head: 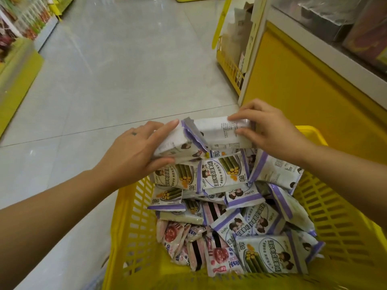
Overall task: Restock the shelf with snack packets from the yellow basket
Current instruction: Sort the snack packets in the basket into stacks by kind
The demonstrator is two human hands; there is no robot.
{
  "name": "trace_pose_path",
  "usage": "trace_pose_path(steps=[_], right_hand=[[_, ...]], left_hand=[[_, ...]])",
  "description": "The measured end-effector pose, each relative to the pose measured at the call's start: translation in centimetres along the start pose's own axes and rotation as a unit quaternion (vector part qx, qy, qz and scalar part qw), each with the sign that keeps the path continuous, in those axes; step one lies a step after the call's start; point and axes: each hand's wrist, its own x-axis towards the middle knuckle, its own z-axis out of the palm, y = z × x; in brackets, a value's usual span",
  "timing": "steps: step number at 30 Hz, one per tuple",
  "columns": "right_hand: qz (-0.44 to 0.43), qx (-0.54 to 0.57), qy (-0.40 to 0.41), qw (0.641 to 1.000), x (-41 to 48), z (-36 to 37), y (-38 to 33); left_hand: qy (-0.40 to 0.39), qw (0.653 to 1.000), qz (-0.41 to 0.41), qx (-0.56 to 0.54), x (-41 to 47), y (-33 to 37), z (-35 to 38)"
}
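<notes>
A yellow slatted basket (335, 216) sits low in the view, heaped with white-and-purple snack packets (224, 174) and pink ones (184, 237). Over its far edge my left hand (134, 151) grips a small stack of white-and-purple packets (178, 141) from the left side. My right hand (270, 130) holds another white-and-purple packet (222, 132) from the right, thumb and fingers pinching its edge. The two bunches touch in the middle. The yellow-and-white shelf unit (293, 80) stands right of the basket.
Grey tiled aisle floor (125, 70) stretches ahead. A yellow wire rack (230, 65) with bags stands at the shelf's far end. Stocked shelves (25, 24) line the left side, with a yellow base (18, 74) jutting out.
</notes>
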Motion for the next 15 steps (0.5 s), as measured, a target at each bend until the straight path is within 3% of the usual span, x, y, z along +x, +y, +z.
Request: trace_pose_path(steps=[2, 5, 8, 11, 15], right_hand=[[0.021, 0.009, -0.016, 1.0, 0.0, -0.1, 0.5], [0.051, -0.02, -0.018, 0.998, -0.2, 1.0, 0.8], [0.038, -0.063, -0.03, 0.997, -0.1, 2.3, 0.3], [0.036, -0.121, -0.035, 0.991, -0.3, 2.4, 0.0], [-0.037, -0.143, 0.023, 0.989, -3.0, 1.9, -0.4]], left_hand=[[0.015, 0.999, 0.034, -0.022, -0.4, -0.5, -0.4], [-0.026, 0.995, 0.072, -0.06, -1.0, -0.5, -0.3], [-0.137, 0.987, 0.071, -0.039, -1.5, 0.1, 1.0], [-0.263, 0.962, 0.048, 0.051, -2.2, 0.6, 3.1], [-0.221, 0.963, 0.058, 0.14, -2.3, 1.3, 4.4]])
